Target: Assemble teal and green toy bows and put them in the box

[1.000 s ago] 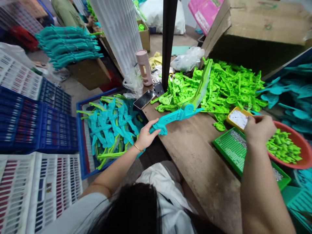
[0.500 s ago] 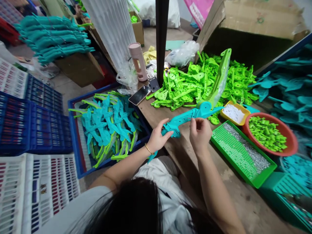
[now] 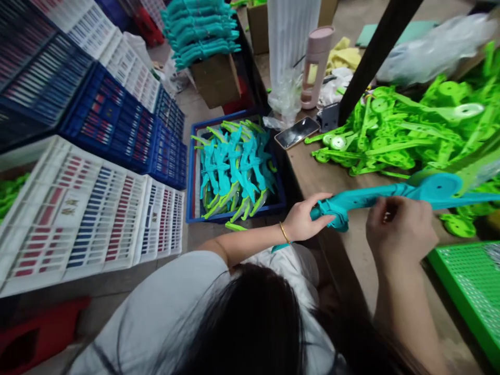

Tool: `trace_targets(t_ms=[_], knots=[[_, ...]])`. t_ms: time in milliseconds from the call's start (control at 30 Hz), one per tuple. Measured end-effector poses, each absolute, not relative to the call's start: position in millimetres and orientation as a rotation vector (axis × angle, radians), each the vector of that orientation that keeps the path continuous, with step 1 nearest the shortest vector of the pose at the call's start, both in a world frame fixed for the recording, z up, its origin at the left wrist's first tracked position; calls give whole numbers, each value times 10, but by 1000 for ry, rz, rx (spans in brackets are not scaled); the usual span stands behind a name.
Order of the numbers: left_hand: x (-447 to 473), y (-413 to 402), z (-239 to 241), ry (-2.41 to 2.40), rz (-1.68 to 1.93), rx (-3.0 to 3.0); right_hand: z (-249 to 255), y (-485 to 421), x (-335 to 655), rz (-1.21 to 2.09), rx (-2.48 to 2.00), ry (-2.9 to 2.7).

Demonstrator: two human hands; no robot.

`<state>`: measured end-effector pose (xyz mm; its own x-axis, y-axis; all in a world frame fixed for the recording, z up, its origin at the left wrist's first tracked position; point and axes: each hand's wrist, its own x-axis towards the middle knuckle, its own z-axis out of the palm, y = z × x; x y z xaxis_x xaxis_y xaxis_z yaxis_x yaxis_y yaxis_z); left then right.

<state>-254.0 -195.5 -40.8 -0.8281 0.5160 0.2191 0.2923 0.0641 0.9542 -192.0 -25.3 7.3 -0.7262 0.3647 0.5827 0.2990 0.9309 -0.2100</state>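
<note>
My left hand (image 3: 303,218) grips the near end of a long teal plastic toy handle (image 3: 375,197) held just above the wooden table (image 3: 312,174). Its far end joins a lime green blade (image 3: 474,172) at a round teal hub (image 3: 437,187). My right hand (image 3: 398,232) is curled against the underside of the handle's middle, fingertips pinched on something too small to make out. A heap of lime green plastic parts (image 3: 410,133) lies on the table just beyond.
A blue crate (image 3: 195,172) of finished teal and green toys sits on the floor at left, with stacked blue and white crates (image 3: 89,208) beyond it. A phone (image 3: 297,132), a pink bottle (image 3: 314,67), a black post (image 3: 375,57) and a green tray (image 3: 469,281) stand around.
The view has swung left and down. My right hand came back from the trays at right to the middle of the handle; my left hand has kept its hold.
</note>
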Motion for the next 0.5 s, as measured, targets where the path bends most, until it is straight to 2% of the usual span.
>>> trace_targets(t_ms=[300,500], knots=[[-2654,-2465,-431,2296,2066,687,196,-796,-2318,159,-46,-2409],[-2684,-2490,-538,2185,2120,605,121,-901,-2460,191,-133,-2375]])
